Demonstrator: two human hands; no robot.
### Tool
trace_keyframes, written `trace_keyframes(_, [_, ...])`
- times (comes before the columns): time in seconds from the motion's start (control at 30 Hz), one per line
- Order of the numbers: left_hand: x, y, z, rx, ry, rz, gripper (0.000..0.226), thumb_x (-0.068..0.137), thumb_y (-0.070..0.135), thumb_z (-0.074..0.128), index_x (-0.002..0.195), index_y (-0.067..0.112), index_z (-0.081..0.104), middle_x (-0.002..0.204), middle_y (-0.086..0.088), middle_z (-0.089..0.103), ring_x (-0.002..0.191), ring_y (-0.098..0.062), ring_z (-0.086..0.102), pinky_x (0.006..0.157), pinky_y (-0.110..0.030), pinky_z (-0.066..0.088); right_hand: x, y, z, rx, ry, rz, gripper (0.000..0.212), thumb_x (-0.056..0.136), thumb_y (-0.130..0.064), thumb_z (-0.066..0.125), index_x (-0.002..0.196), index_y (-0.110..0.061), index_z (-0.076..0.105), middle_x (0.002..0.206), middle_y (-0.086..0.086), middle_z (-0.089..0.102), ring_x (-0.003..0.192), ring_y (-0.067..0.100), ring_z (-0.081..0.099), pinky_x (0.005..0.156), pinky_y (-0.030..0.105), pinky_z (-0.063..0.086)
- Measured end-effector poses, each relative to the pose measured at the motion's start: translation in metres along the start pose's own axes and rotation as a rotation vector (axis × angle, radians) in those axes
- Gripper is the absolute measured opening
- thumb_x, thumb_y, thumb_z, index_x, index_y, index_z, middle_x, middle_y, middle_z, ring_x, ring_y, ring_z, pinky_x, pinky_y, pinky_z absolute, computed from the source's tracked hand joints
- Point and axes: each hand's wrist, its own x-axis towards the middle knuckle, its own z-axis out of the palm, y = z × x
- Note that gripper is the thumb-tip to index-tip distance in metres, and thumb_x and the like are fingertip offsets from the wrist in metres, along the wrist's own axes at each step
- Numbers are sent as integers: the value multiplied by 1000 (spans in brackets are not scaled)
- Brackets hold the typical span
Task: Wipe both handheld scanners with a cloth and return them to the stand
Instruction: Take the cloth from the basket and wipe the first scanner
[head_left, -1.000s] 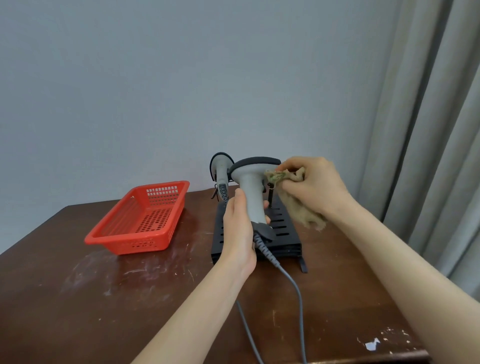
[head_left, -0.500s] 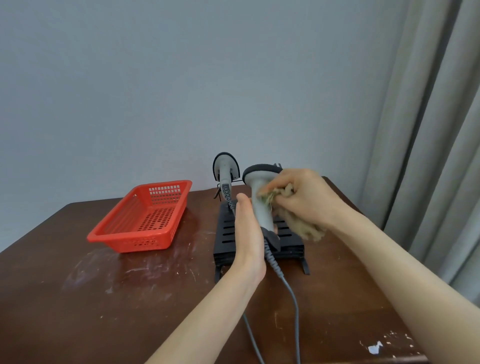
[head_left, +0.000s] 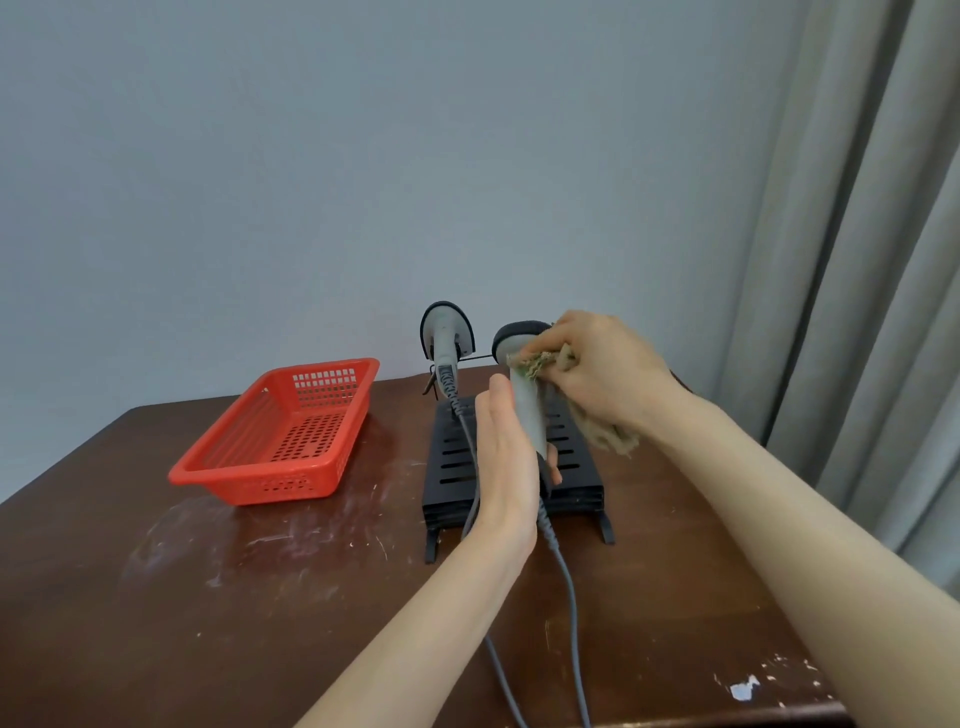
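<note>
My left hand (head_left: 506, 462) grips the handle of a grey handheld scanner (head_left: 529, 410), held upright above the black slotted stand (head_left: 454, 467). Its dark head (head_left: 519, 332) points away from me. My right hand (head_left: 608, 371) presses a crumpled tan cloth (head_left: 540, 361) against the top of the handle, just under the head; more cloth hangs below that hand. A second grey scanner (head_left: 445, 338) rests on the stand's back hook, left of the held one. Both grey cables (head_left: 569, 597) run toward me over the table.
An empty red plastic basket (head_left: 283, 441) sits on the brown wooden table (head_left: 208, 597), left of the stand. Grey curtains (head_left: 857, 260) hang at the right. The table's front right corner has chipped white spots (head_left: 743, 688).
The held scanner has turned so that its head points away, and it sits a little further from me. My right hand with the cloth has slid down the handle and back up under the head.
</note>
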Motion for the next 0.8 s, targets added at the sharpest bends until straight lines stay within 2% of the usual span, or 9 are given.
trace_keyframes(0.07, [2,0,0,8,11,-6,52,95,59,25,112,18,53,87,-14,52,49,-17,44,50,-31,40,2,1,2,-17,9,2,39,91,-10,48,105,-39,69,111,-9,59,97,18,57,72,29,44])
trace_keyframes(0.13, [3,0,-1,-6,8,-19,58,93,62,25,113,15,53,88,-14,54,51,-18,45,52,-32,41,-3,-2,1,-58,-113,-63,37,92,-10,49,105,-39,69,107,-15,53,97,16,56,75,31,46])
trace_keyframes(0.23, [3,-1,-4,-29,23,-36,68,87,68,26,116,14,55,88,-9,58,70,-20,52,73,-43,51,-15,-9,-3,-17,-348,-123,38,88,-7,53,104,-37,70,97,-23,49,94,10,56,85,36,49])
trace_keyframes(0.3, [-1,2,-4,-66,28,-41,60,91,64,25,109,16,58,81,-8,58,64,-21,50,64,-38,48,-16,-9,-6,35,-401,-109,34,87,-10,58,97,-39,70,95,-21,55,93,11,58,89,37,49])
trace_keyframes(0.37, [-5,7,-2,-85,19,-42,51,95,58,24,97,20,59,69,-5,57,50,-18,43,50,-31,37,-8,-5,-4,51,-282,-73,34,89,-13,57,91,-45,69,98,-11,60,93,17,60,83,37,51])
trace_keyframes(0.5, [-4,12,1,-105,13,-57,47,95,57,28,98,23,60,66,-5,57,48,-17,45,47,-29,36,8,2,4,-2,26,32,33,93,-13,50,103,-39,69,106,-11,54,98,18,56,75,31,44])
trace_keyframes(0.6, [-1,17,-4,-186,8,-113,55,93,61,32,89,17,64,65,-8,58,50,-18,46,45,-27,36,-4,-3,7,36,-125,-105,40,88,-6,53,98,-41,70,101,-16,53,94,15,58,79,35,48])
trace_keyframes(0.7, [4,19,-12,-262,35,-157,56,92,63,33,94,17,65,67,-2,65,57,-16,57,52,-27,41,-17,-8,6,202,-287,-192,34,84,-4,62,97,-33,73,94,-17,58,87,11,62,85,36,50])
trace_keyframes(0.8, [2,21,-12,-313,31,-193,53,91,61,37,98,16,63,67,-2,64,53,-14,55,48,-25,41,-11,-1,10,213,-122,-98,26,86,-10,61,95,-31,74,90,-16,59,87,9,60,84,33,49])
